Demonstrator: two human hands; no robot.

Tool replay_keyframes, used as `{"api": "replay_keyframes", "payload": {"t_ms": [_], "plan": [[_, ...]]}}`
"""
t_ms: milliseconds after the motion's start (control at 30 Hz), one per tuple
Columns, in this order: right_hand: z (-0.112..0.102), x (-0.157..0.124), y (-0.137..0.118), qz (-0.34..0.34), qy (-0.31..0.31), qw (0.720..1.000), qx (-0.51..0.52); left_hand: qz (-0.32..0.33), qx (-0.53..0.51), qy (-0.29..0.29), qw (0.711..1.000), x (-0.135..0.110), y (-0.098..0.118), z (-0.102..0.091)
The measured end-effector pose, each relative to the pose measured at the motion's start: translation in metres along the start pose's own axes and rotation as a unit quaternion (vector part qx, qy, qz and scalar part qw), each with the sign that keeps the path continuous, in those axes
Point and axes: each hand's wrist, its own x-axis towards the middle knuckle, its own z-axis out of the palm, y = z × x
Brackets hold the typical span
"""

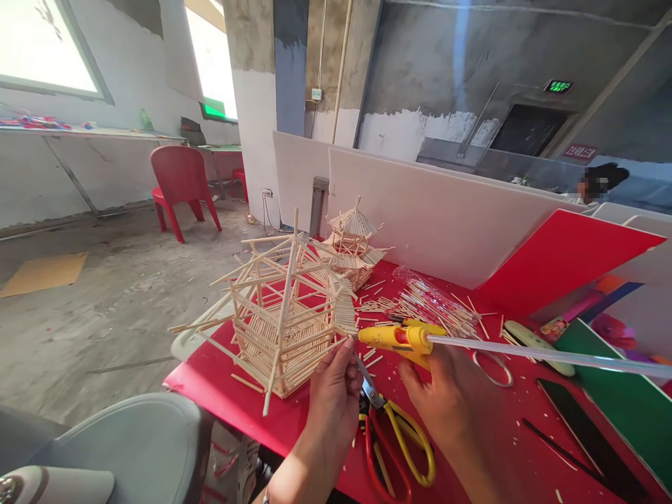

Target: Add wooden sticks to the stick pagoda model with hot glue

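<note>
A tilted pavilion model of thin wooden sticks (281, 315) stands at the left end of the red table (225, 392). My left hand (332, 388) pinches its right edge with fingers closed. My right hand (451, 402) grips a yellow glue gun (402, 339), its nozzle pointing left at the model's edge near my left fingertips. A long clear glue stick (551, 355) runs out of the gun to the right.
A second, finished stick pavilion (351, 241) stands behind. Loose sticks in clear wrap (430, 304), red-and-yellow scissors (391, 430), a dark phone (591, 437), white boards (446, 217), and red and green boards lie around. A red chair (181, 182) sits far left. A person is behind the boards.
</note>
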Motion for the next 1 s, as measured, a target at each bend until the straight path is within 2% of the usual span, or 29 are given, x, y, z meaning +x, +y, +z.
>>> {"api": "replay_keyframes", "payload": {"t_ms": [1000], "plan": [[-0.0033, 0.0009, 0.0014, 0.011, 0.002, 1.0, 0.01, -0.025, -0.023, 0.019, 0.999, -0.001, 0.0031, 0.0035]]}}
